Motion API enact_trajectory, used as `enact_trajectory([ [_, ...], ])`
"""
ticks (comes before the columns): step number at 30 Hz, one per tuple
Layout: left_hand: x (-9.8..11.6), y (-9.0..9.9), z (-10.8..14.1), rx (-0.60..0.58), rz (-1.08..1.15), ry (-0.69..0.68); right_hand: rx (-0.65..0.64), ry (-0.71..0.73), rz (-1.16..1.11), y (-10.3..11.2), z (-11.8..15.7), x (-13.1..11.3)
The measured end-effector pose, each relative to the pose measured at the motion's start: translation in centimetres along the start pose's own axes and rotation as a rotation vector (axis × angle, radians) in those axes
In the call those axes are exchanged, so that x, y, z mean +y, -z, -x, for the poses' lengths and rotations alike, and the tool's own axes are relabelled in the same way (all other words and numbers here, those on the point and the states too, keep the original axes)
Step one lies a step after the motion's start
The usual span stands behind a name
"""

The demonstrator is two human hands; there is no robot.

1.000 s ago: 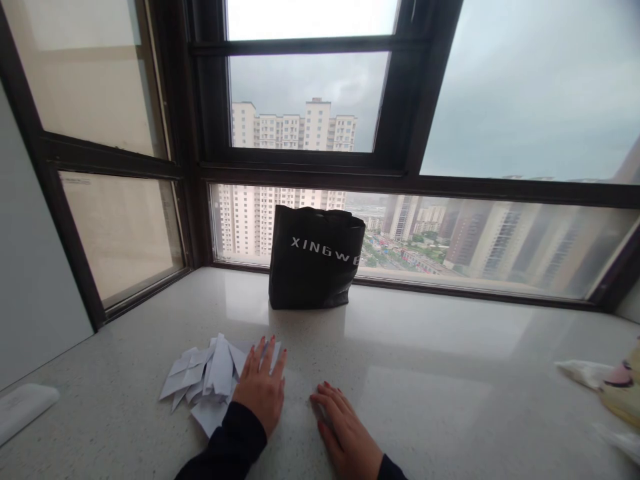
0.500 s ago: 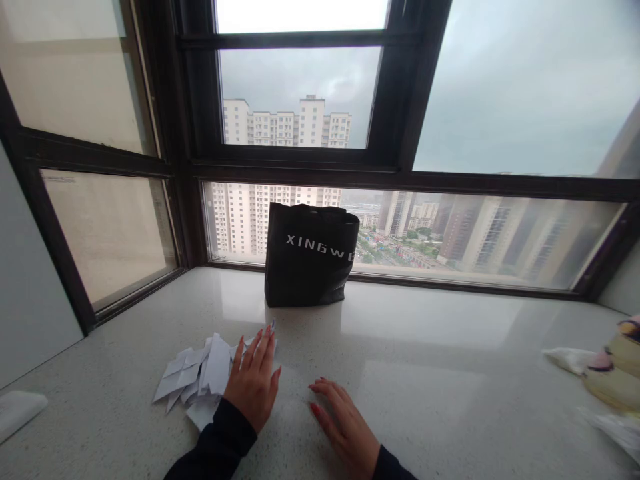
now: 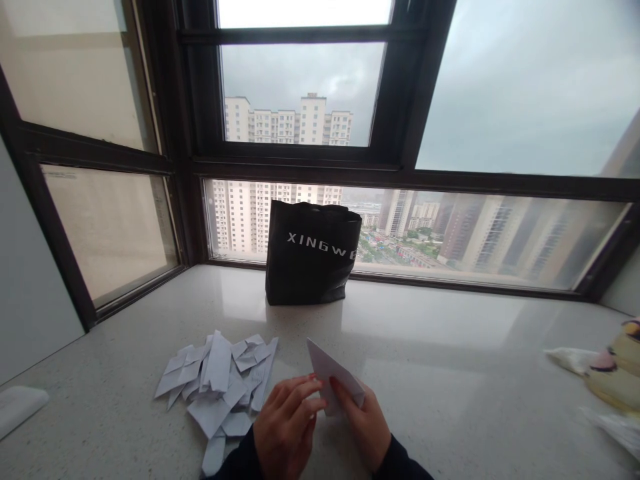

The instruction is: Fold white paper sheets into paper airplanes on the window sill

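Observation:
A piece of folded white paper [image 3: 330, 371] is held up in front of me, above the counter. My right hand [image 3: 367, 420] grips its right side, thumb on the near face. From the other side, my left hand [image 3: 289, 420] has its curled fingertips at the paper's left edge; the thumb is mostly hidden. To the left of my hands lies a loose pile of folded white papers [image 3: 215, 373], some overlapping.
A black bag [image 3: 313, 257] with white lettering stands upright by the window. White speckled counter [image 3: 450, 407] spreads around. A white object [image 3: 20, 408] lies at the left edge. At the right are a yellowish figure [image 3: 617, 370] and white plastic-like wrapping [image 3: 573, 360].
My left hand has left the paper pile and moved right and nearer. A folded paper is now between my hands, with the right hand closed on it.

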State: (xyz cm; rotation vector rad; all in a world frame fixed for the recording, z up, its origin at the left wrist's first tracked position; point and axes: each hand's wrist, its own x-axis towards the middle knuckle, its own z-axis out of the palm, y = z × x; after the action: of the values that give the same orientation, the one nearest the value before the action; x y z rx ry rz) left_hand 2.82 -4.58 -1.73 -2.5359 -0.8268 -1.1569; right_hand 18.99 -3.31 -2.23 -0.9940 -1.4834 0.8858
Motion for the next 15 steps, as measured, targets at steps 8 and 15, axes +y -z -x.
enact_trajectory([
  [8, -4.5, 2.5, -0.3, -0.164, -0.363, 0.337, -0.059, 0.044, 0.163, -0.1, 0.2, 0.5],
  [15, -8.9, 4.4, 1.0, -0.352, -0.642, 0.946, -0.056, 0.044, 0.209, 0.0, 0.2, 0.1],
])
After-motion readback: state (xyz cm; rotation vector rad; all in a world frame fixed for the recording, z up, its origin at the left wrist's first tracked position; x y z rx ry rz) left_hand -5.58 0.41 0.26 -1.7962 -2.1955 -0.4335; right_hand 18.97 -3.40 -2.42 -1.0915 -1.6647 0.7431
